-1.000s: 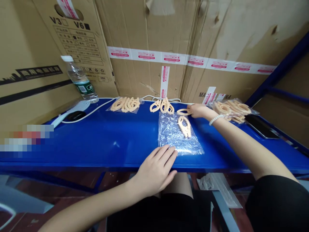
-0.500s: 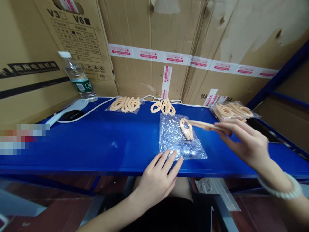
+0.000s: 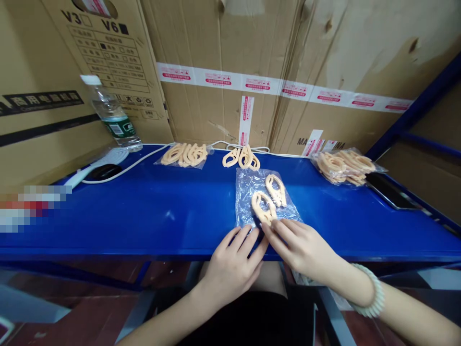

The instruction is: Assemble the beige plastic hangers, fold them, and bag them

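A clear plastic bag [image 3: 252,190] lies on the blue shelf [image 3: 162,216] in front of me. One peach plastic clip [image 3: 276,190] lies inside it. My right hand [image 3: 300,247] pinches a second peach clip [image 3: 262,207] by its near end at the bag's mouth. My left hand [image 3: 232,264] rests flat with fingers spread on the bag's near edge, right beside the right hand.
Loose peach clips [image 3: 242,158] lie at the back, a filled bag of clips [image 3: 185,154] to their left, another bag [image 3: 344,166] at right. A water bottle [image 3: 111,115], a white cable and a dark phone [image 3: 391,190] sit on the shelf. Cardboard boxes [image 3: 252,62] wall the back.
My right hand carried a clip from the back right of the shelf down to the bag's near opening. The left hand stayed on the bag's edge.
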A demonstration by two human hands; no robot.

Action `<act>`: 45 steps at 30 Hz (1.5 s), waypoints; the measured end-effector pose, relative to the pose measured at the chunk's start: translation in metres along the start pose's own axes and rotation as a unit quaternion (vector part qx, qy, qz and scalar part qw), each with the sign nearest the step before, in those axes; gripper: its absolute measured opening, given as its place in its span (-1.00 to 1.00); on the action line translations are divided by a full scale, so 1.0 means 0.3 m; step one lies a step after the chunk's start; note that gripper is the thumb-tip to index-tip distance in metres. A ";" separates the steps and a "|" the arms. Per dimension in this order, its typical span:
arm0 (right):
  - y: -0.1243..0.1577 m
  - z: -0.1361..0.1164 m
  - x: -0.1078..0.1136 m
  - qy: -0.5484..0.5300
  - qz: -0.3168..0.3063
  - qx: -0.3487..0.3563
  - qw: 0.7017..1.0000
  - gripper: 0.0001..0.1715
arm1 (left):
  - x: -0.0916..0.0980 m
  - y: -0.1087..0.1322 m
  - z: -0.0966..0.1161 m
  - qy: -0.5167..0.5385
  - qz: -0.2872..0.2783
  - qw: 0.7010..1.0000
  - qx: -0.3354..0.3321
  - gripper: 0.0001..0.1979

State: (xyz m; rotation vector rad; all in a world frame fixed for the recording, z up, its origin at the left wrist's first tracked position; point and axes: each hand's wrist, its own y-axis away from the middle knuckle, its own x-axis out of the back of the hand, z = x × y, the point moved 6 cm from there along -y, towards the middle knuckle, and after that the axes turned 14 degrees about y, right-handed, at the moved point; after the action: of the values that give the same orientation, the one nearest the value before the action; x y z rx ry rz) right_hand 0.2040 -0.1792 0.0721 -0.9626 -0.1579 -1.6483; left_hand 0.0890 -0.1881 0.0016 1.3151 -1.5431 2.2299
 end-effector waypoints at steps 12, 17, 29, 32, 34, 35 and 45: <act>-0.071 -0.017 -0.143 0.034 -0.047 0.019 0.998 -0.69 | -0.001 0.004 0.000 0.011 -0.003 1.000 0.001 -0.60; -0.072 0.026 -0.148 -0.129 -0.122 -0.031 0.984 -0.49 | -0.008 0.011 0.001 0.008 -0.005 1.000 -0.003 -0.57; -0.076 0.090 -0.119 -0.321 -0.208 -0.111 0.917 -0.51 | -0.011 0.013 -0.001 -0.011 0.013 1.000 -0.009 -0.58; -0.130 0.183 -0.049 -0.322 -0.179 -0.131 0.920 -0.55 | -0.009 0.010 -0.002 -0.014 0.003 1.000 -0.003 -0.51; -0.183 0.277 -0.040 -0.280 -0.107 -0.141 0.944 -0.58 | -0.008 0.008 -0.002 -0.013 -0.005 1.000 0.002 -0.49; -0.209 0.322 -0.062 -0.242 -0.080 -0.136 0.957 -0.63 | -0.007 0.007 -0.001 -0.013 -0.009 1.000 0.004 -0.49; -0.417 0.522 -0.668 0.021 -0.214 -0.002 0.976 -0.47 | -0.013 0.004 -0.002 -0.033 -0.025 0.999 -0.009 -0.46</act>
State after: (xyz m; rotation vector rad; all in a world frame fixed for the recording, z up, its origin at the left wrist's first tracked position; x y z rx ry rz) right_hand 0.1742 0.1020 0.0900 -0.9391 -0.3527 -2.0624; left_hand 0.0903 -0.1867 -0.0019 1.4212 -1.5299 2.1585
